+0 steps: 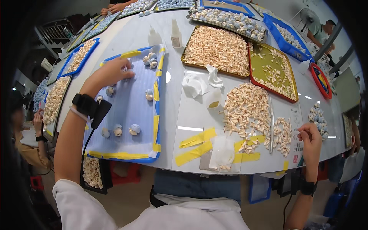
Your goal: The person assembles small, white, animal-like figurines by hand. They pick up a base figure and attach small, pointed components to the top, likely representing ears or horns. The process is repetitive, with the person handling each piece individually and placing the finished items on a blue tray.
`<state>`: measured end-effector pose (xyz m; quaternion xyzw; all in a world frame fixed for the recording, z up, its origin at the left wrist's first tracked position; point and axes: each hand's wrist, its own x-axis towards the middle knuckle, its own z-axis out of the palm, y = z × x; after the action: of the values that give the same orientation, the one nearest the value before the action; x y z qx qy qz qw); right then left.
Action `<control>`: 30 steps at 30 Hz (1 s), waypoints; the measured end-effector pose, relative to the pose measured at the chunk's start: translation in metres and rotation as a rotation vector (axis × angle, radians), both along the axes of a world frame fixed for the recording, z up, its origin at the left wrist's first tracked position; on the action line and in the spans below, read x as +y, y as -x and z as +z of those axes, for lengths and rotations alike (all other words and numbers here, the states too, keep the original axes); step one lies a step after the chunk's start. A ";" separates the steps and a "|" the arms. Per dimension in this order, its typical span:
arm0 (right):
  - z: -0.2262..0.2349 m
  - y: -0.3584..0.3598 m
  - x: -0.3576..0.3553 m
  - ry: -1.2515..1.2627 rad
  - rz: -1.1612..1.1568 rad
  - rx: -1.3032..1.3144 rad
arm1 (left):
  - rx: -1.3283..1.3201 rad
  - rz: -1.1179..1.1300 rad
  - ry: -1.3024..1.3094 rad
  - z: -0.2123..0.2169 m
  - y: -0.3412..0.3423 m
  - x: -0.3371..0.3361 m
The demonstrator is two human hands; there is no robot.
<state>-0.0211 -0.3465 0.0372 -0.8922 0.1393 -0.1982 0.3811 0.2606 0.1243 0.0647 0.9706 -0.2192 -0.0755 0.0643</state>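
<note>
My left hand (109, 73) reaches out over a blue tray (132, 105) lined with a pale sheet and taped with yellow strips; its fingertips rest near the tray's far left corner, and whether it pinches anything I cannot tell. Several small white-and-blue pieces (134, 129) sit spread on that sheet, with a cluster (150, 60) at the far end. My right hand (312, 140) hovers at the table's near right edge, fingers curled around something small, beside a loose pile of cream paper-like pieces (249, 111).
Beyond the pile stand a brass tray of cream pieces (216, 48), a red-rimmed tray (273, 69), and a tray of blue-white pieces (230, 19). A small cup (214, 100), crumpled tissues (194, 84), a glue bottle (176, 35) and yellow tape strips (197, 145) lie mid-table. Other people work around the edges.
</note>
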 end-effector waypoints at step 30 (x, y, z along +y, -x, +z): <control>0.024 0.018 0.047 -0.237 -0.114 -0.105 | 0.553 -0.062 1.410 0.004 0.234 -0.059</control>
<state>-0.0396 -0.2992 0.0616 -0.8201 0.1920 -0.2479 0.4786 0.0261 0.0652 0.0691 0.6388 -0.2185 -0.1598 0.7201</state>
